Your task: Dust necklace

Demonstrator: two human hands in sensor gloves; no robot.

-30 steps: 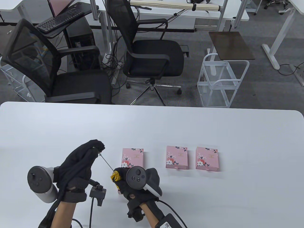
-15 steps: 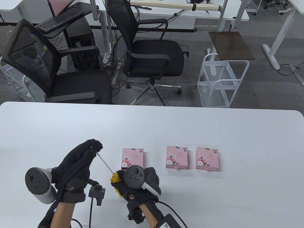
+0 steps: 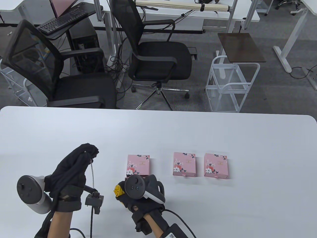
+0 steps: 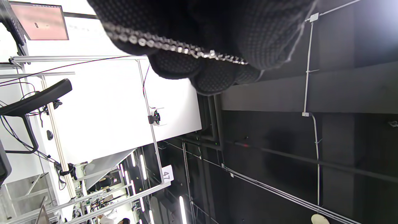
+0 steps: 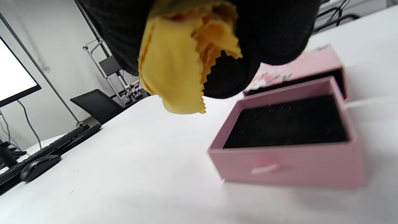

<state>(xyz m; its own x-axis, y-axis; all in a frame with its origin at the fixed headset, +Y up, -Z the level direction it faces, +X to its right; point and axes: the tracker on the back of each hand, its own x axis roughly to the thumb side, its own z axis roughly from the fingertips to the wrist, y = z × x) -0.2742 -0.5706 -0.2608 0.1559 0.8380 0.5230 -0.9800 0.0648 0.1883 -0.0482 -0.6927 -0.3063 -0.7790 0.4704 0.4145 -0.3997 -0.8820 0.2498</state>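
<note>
**Chain Hangs From Left Hand, Cloth Waits Beside It**

While the left hand (image 3: 71,171) pinches the upper end of the necklace (image 3: 92,173) between its gloved fingertips (image 4: 214,77), the silver chain drops almost straight down from that pinch toward the table (image 3: 223,133), its long axis close to vertical in the table view. Up close, the left wrist view shows the links lying across the fingers, held firmly. The right hand (image 3: 138,195) is clenched around a bunched yellow cloth (image 3: 118,190), whose pinked edge spills from the fist in the right wrist view. Cloth and chain are apart, the chain lying just to the left of the cloth, level with its lower part. Being the nearer free tool, the right hand would likely have to travel leftward to wrap the cloth round the hanging strand. Just beyond the right hand sits an open pink drawer box (image 5: 289,137) with a dark lining. Two more closed pink boxes (image 3: 200,164) stand to the right.
</note>
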